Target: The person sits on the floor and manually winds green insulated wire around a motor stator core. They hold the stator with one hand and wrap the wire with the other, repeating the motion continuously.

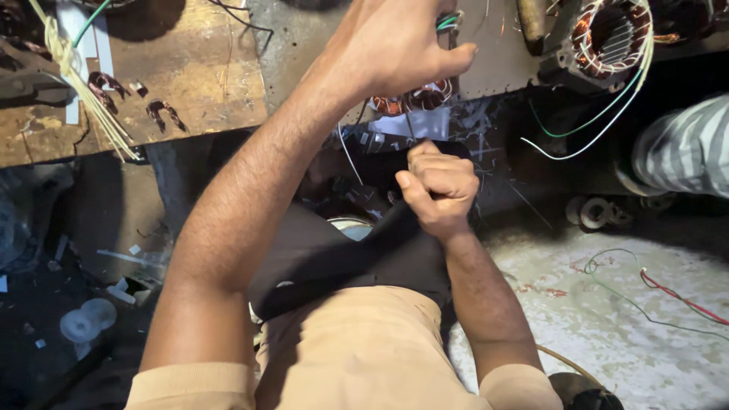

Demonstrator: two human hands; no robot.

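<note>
My left hand (387, 45) reaches up over the edge of the metal bench (304, 45). Its fingers are curled shut, and green and white wire ends (448, 21) stick out beside them. A small copper coil (410, 99) hangs just below that hand. My right hand (440, 186) is a tight fist lower down, closed on the top fold of a black cloth (334, 258) that lies across my lap. What the fingers of either hand cover is hidden.
A motor stator (611, 38) with copper windings sits at the top right, and green and white leads (600, 121) trail from it. Loose wire strands (83, 91) and copper scraps (163, 114) lie on the wooden board. Another person's striped sleeve (683, 148) is at the right. Red and green wires (668, 292) lie on the floor.
</note>
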